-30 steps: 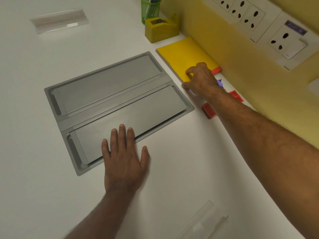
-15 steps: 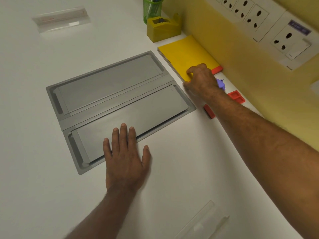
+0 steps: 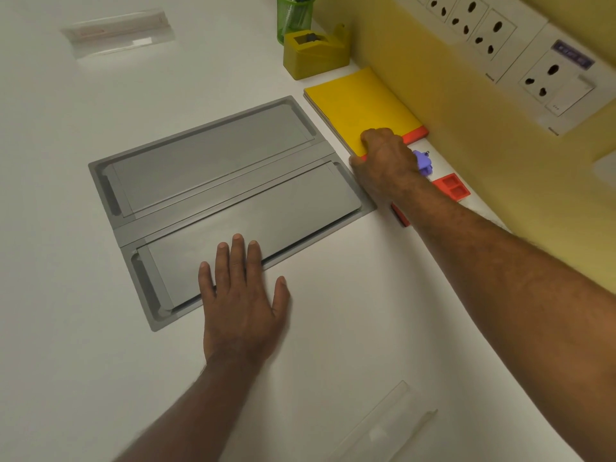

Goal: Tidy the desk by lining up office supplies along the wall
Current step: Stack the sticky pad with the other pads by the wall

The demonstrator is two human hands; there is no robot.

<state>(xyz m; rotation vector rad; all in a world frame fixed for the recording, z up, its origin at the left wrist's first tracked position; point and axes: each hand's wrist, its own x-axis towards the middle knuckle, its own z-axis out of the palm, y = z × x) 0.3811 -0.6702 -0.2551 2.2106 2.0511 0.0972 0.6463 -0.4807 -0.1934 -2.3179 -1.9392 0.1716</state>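
A yellow notebook (image 3: 360,105) with a red spine edge lies flat against the yellow wall. My right hand (image 3: 388,161) rests on its near corner with the fingers curled over the edge. Behind that hand lies a small purple object (image 3: 422,161). A red two-cell tray (image 3: 452,187) lies next to the wall, and a red strip (image 3: 400,215) shows under my forearm. A yellow tape dispenser (image 3: 313,55) and a green pen cup (image 3: 295,15) stand further along the wall. My left hand (image 3: 241,301) lies flat, fingers spread, on the desk and the grey panel's edge.
A grey double-flap cable panel (image 3: 213,181) is set into the white desk. Clear plastic holders lie at the far left (image 3: 116,31) and near bottom right (image 3: 383,428). White power sockets (image 3: 500,38) line the yellow wall.
My right hand has stayed on the notebook's near corner; the notebook sits slightly closer along the wall. My left hand has not moved.
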